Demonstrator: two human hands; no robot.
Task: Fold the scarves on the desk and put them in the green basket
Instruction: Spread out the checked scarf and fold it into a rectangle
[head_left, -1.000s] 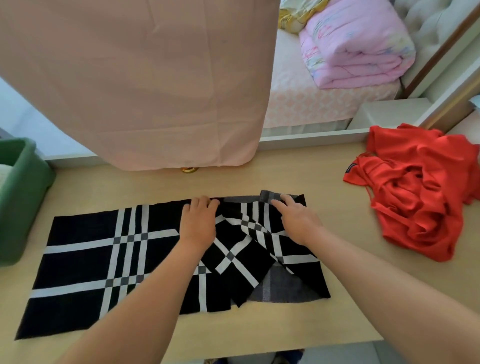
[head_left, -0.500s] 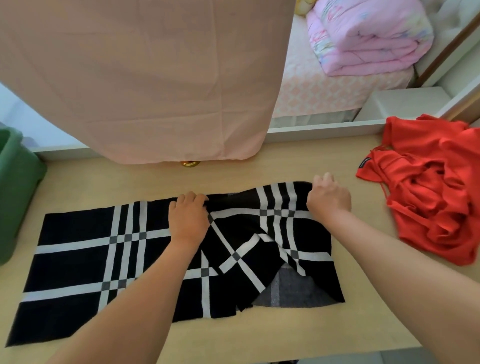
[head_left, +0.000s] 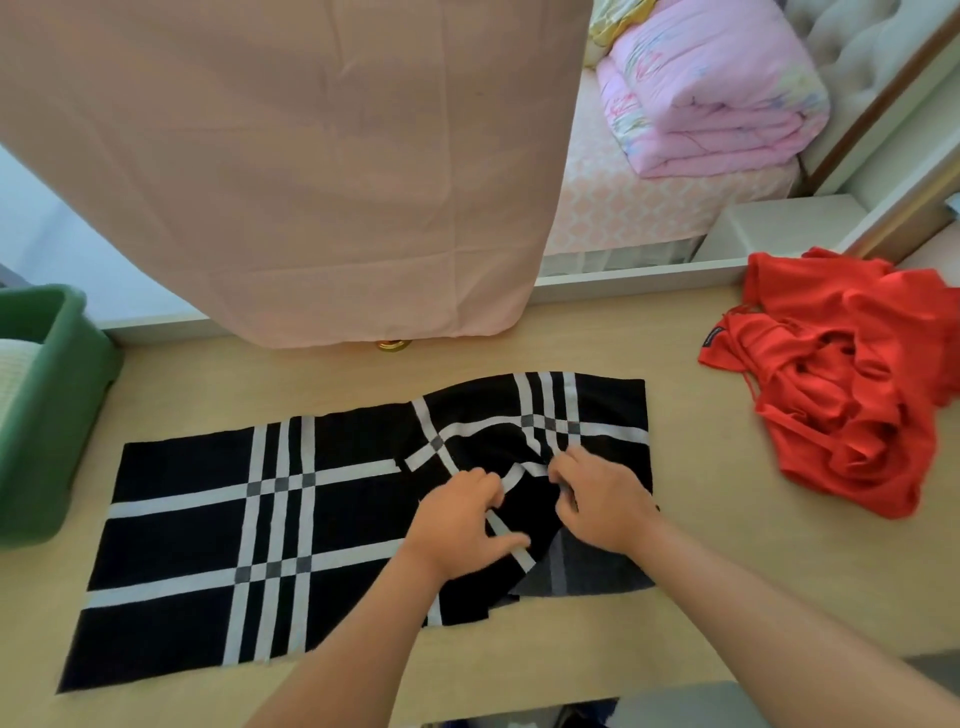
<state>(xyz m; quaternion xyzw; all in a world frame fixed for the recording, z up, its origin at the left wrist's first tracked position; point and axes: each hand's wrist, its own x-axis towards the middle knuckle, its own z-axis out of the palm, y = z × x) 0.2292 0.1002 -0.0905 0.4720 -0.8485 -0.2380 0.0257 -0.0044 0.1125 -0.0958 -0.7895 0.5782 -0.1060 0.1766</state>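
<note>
While the black plaid scarf (head_left: 270, 519) lies along the desk (head_left: 727, 597), between the green basket (head_left: 47, 415) at the left and a crumpled red scarf (head_left: 852, 395) at the right, the left hand (head_left: 457, 525) and right hand (head_left: 608, 504) curl their fingers into its rumpled right part, pinching the cloth.

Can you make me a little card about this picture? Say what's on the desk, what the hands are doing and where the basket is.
desk: pale wood
black scarf: white checks, flat on its left part, rumpled at its right end
left hand: fingers curled on the rumpled part
right hand: close beside it, gripping the same rumpled part
red scarf: crumpled heap on the right, nobody touching it
green basket: at the desk's left end, something pale inside
folding done: not yet
</note>
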